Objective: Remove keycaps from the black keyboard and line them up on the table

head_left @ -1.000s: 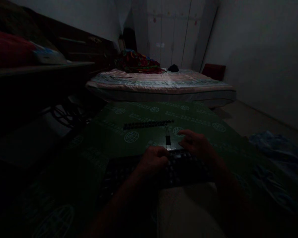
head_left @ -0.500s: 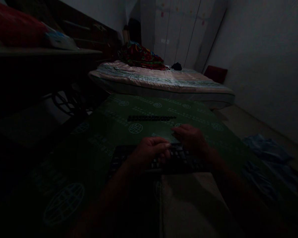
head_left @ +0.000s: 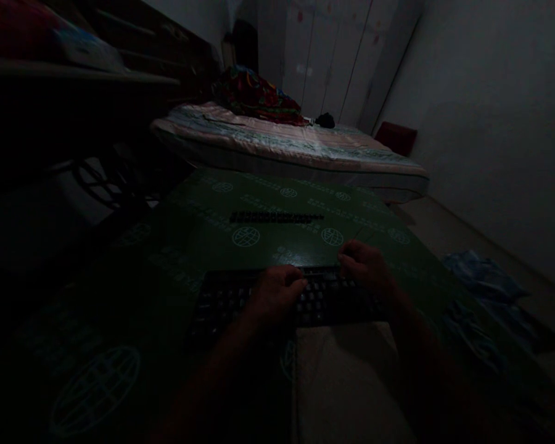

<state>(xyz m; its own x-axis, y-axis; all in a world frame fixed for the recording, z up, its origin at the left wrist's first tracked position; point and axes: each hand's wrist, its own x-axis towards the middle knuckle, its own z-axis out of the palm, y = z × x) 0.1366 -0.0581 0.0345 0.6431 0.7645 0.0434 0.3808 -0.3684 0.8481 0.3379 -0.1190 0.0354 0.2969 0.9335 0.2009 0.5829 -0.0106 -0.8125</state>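
Note:
A black keyboard [head_left: 226,302] lies on a green printed board [head_left: 203,246], dim in the low light. My left hand [head_left: 280,290] rests over the keyboard's middle, its thumb and fingers drawn together; whatever is between them is too dark to make out. Above the keyboard's upper right edge is my right hand [head_left: 363,262], fingers curled in, their contents hidden. Beyond the keyboard, a row of small black pieces like loose keycaps [head_left: 275,217] lies across the board.
Behind the board stands a bed [head_left: 296,148] with a bundled red blanket [head_left: 259,95]. A dark table [head_left: 74,77] holding several items is at the left. Blue cloth [head_left: 485,277] lies to the right. A pale surface [head_left: 346,370] sits in front of the keyboard.
My right hand has drawn back from beyond the keyboard's top edge, its fingers now more curled. My left hand has moved slightly left and lower onto the keys. The view has shifted slightly.

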